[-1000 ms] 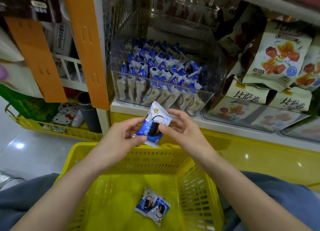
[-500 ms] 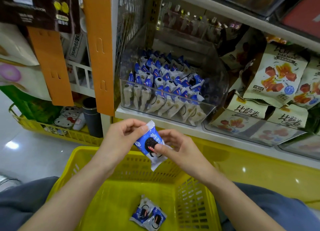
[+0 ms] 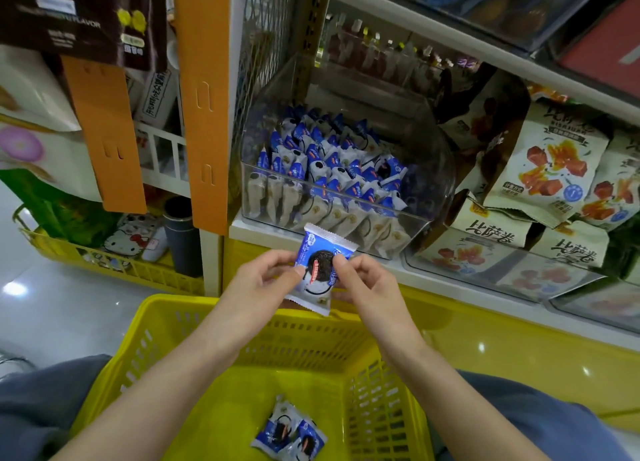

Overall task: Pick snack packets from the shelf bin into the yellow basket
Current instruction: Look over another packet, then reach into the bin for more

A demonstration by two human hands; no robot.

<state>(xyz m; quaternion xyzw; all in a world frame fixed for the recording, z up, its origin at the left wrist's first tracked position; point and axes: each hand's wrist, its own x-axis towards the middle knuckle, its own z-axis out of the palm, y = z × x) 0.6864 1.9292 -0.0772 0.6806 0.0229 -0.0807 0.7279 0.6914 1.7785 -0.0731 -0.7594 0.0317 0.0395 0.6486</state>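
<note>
A blue and white snack packet [image 3: 320,265] with a dark cookie picture is held upright above the far rim of the yellow basket [image 3: 166,329]. My left hand [image 3: 259,284] pinches its left edge and my right hand [image 3: 367,284] pinches its right edge. Two more such packets [image 3: 291,433] lie on the basket's floor. Behind the hands, on the white shelf, a clear plastic bin [image 3: 426,190] holds several rows of the same packets [image 3: 329,170].
Larger white snack bags [image 3: 550,170] fill the shelf to the right. An orange upright [image 3: 204,107] stands left of the bin, with a low yellow crate [image 3: 104,263] of goods on the floor beyond it. My knees in blue trousers flank the basket.
Between both hands the packet has turned from tilted to upright, with its printed face toward me. The view has shifted slightly.
</note>
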